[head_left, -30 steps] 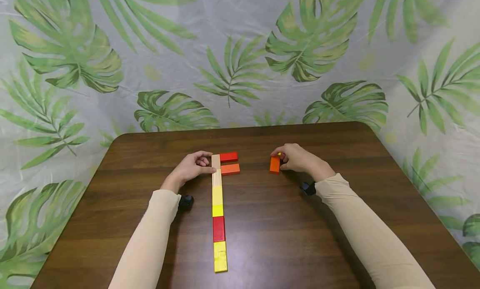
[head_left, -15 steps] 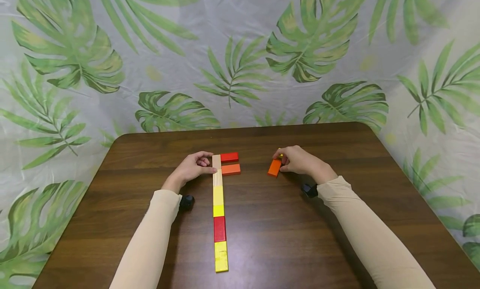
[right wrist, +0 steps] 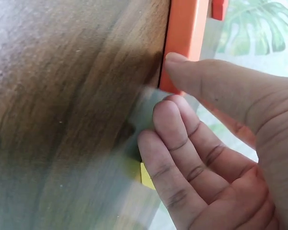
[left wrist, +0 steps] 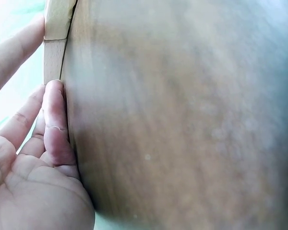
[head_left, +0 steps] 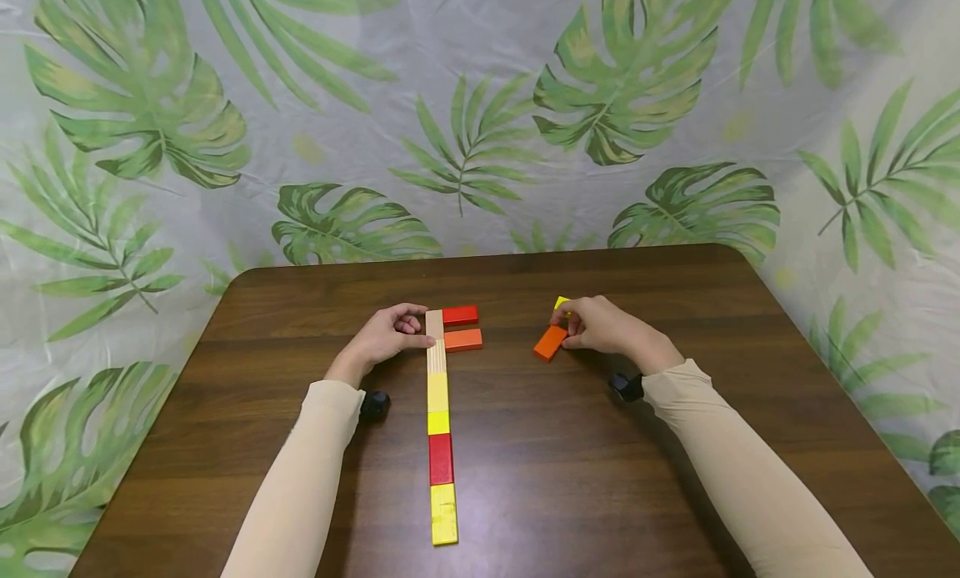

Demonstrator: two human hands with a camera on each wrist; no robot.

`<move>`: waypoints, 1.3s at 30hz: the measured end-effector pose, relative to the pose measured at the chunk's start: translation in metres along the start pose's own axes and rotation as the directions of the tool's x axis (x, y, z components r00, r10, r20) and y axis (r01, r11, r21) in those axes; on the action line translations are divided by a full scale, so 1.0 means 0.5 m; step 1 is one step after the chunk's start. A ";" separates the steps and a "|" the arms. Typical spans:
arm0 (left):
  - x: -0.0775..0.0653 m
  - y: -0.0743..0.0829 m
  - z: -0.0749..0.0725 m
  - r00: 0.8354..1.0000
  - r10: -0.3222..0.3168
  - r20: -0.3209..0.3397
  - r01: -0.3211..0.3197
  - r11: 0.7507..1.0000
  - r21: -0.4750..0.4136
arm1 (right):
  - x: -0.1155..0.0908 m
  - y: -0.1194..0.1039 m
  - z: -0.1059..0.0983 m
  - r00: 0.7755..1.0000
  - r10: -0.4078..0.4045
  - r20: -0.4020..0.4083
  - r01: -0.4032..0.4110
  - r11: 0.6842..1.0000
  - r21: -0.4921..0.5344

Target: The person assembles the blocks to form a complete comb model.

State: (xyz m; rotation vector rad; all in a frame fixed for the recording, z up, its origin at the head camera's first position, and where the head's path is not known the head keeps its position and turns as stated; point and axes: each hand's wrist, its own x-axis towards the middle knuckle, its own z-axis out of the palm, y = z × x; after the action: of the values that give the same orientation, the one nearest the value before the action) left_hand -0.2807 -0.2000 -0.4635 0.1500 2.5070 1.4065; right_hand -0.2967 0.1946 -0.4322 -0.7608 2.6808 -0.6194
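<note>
My left hand (head_left: 381,332) rests at the far end of a straight row of blocks, index fingertip at the corner of a plain wooden block (head_left: 434,322) and thumb by its seam with a striped wooden block (head_left: 437,359). The left wrist view shows the thumb against the block edge (left wrist: 57,19) and the other fingers bent. To the right, my right hand (head_left: 603,324) pinches an orange block (head_left: 551,343), which lies at a slant. Behind those fingers, a yellow block (head_left: 562,302) is partly hidden.
A red block (head_left: 460,314) and another orange block (head_left: 463,339) stick out rightward from the row's far end. Toward me the row continues with pale yellow (head_left: 437,391), bright yellow (head_left: 438,422), red (head_left: 441,459) and yellow (head_left: 444,515) blocks. A leaf-print cloth (head_left: 480,103) hangs behind the table.
The orange block in my right hand has turned from nearly upright in view to slanted and come slightly nearer. More of the yellow block shows behind it. My left hand stays in place.
</note>
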 end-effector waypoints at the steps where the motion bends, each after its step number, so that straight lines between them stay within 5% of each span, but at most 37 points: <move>1: 0.000 0.000 0.000 1.000 0.001 0.000 -0.001 1.000 0.000 | -0.001 0.001 0.001 1.000 0.000 -0.001 0.000 1.000 0.007; 39: 0.001 -0.001 -0.004 1.000 0.011 0.012 -0.011 1.000 -0.007 | -0.017 0.046 0.036 1.000 -0.007 -0.029 0.016 0.951 0.308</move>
State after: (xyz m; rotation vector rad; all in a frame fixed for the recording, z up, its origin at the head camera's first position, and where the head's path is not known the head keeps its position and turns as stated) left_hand -0.2816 -0.2021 -0.4630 0.1708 2.4948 1.4142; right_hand -0.2928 0.2113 -0.4577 -0.6844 2.5164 -1.0281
